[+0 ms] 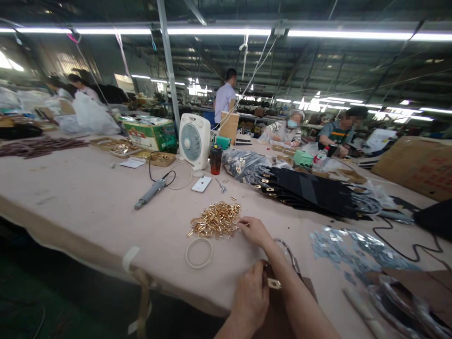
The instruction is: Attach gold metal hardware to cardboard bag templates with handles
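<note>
A heap of small gold metal fittings [215,219] lies on the pale table [88,197] in front of me. My right hand [254,231] reaches across to the heap's right edge, fingers curled and pinched together among the pieces; what they grip is hidden. My left hand [250,297] is closed at the table's near edge on a brown flat piece [278,306] carrying a small gold buckle [274,283]. A thin metal chain or strap [290,254] lies just right of my right forearm.
A white ring [199,253] lies below the heap. Beyond are an electric screwdriver [150,193], a phone [201,183], a dark cup [215,159] and a white fan [194,140]. Black pieces [310,188] and silvery bags [339,245] are on the right. Seated people [339,129] work at the far side.
</note>
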A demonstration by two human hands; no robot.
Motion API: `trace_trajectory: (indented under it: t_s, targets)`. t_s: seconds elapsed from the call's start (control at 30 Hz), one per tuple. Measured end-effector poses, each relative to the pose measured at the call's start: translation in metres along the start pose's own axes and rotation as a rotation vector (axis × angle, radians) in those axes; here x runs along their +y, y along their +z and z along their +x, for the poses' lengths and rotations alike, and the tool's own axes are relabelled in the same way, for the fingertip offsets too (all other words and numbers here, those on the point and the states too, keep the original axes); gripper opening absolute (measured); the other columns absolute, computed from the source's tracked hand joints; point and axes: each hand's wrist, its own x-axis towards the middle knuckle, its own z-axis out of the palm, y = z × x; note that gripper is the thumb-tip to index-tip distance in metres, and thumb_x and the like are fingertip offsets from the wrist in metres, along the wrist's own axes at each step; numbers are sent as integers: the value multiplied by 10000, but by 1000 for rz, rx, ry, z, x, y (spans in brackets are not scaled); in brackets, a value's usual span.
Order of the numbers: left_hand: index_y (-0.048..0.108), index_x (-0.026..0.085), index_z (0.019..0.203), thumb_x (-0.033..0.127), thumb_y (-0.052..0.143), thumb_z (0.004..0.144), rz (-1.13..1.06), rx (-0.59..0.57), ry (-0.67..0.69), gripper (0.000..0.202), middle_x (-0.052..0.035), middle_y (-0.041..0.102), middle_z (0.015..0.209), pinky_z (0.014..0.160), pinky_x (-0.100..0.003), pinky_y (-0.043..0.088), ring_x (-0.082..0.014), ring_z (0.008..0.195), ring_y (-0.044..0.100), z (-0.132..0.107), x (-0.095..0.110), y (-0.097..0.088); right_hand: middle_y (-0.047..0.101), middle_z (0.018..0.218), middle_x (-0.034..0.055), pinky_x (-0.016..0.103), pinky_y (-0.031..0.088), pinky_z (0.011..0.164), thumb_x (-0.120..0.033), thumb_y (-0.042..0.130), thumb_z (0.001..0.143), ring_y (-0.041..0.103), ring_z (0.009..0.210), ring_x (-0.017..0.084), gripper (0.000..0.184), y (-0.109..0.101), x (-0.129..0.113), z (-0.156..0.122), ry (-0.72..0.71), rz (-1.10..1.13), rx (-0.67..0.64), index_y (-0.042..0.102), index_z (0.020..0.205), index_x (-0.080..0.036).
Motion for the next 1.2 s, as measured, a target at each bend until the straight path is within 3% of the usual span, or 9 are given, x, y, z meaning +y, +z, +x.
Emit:
trace_trajectory:
  t_s: [0.2,0.37,0.53,0.67,0.8,0.9,1.03,1.2]
  targets:
    - [566,199,1349,272,389,976,33,16,20,420,-179,745,1211,917,-395,512,-340,1124,703,0,-3,1,811,902,60,281,500,834,-209,649,842,731,896,212,145,20,-2,8,116,-95,76,783,790,-228]
    - [551,181,1367,315,381,1004,29,35,5,423,-176,756,1173,874,-391,503,-340,1089,710,1,-8,4,781,935,122,294,503,818,-227,624,858,708,888,214,146,22,0,4,167,1,184,709,747,-183]
    - [489,201,1466,410,333,1048,-77,75,-57,493,-121,762,1115,891,-403,493,-299,965,715,8,-9,7,746,834,63,278,553,754,-387,524,970,711,785,170,256,-12,9,-10,190,315,307,649,960,-165]
    - [492,155,1446,376,440,1011,-240,123,-111,491,-146,715,1265,1051,-411,453,-287,1194,650,21,-7,11,699,886,6,271,568,707,-469,787,804,684,729,134,416,-52,12,-47,100,811,631,613,1052,-184]
    - [576,140,1358,383,564,958,-513,158,-186,468,-146,699,1309,1107,-391,439,-268,1242,627,40,-5,23,677,888,-9,257,556,693,-414,861,764,663,718,112,427,-73,10,-101,117,918,763,676,1074,-185]
    - [655,142,1270,474,666,901,-763,115,-224,497,-142,736,1241,1048,-387,496,-270,1157,677,49,-4,34,697,873,4,264,561,712,-410,860,788,667,728,123,369,-66,12,-141,168,908,762,711,1044,-189]
    - [723,143,1176,584,730,836,-1007,76,-258,557,-132,791,1089,935,-402,557,-278,1011,734,50,-6,39,736,848,21,290,568,716,-447,820,836,687,741,159,349,-33,17,-181,261,881,716,712,1062,-203]
    - [761,167,1155,605,692,863,-1033,93,-202,531,-98,801,1060,913,-382,557,-250,942,735,42,-9,36,724,774,16,278,550,655,-447,799,854,662,672,156,332,4,21,-202,311,720,777,705,1040,-189]
